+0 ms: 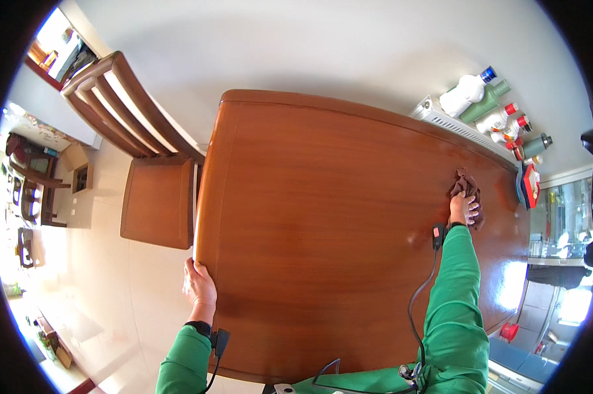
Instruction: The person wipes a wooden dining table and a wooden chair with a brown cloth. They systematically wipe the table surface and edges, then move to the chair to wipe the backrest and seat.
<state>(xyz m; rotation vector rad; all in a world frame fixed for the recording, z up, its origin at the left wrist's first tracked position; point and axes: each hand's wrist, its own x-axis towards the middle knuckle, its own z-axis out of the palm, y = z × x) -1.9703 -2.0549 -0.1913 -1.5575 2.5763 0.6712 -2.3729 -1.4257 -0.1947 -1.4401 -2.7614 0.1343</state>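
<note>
A large brown wooden table [316, 221] with a glossy top spreads out before me. Toward its right end, my right hand [463, 208] presses on a crumpled dark brown cloth [466, 183], fingers spread over it. Part of the cloth is hidden under the palm. At the table's left edge, my left hand [199, 284] rests with its fingers curled around the rim. Each wrist bears a dark band with a small black device; a cable runs from each device along the green sleeve.
A wooden chair [158, 199] stands against the table's left side. Along the wall, a white slatted rack [456, 125] holds several bottles, including a white bottle [464, 93] with a blue cap. A red box [532, 186] sits at the table's far right corner. Glass-fronted shelving [562, 216] is beyond.
</note>
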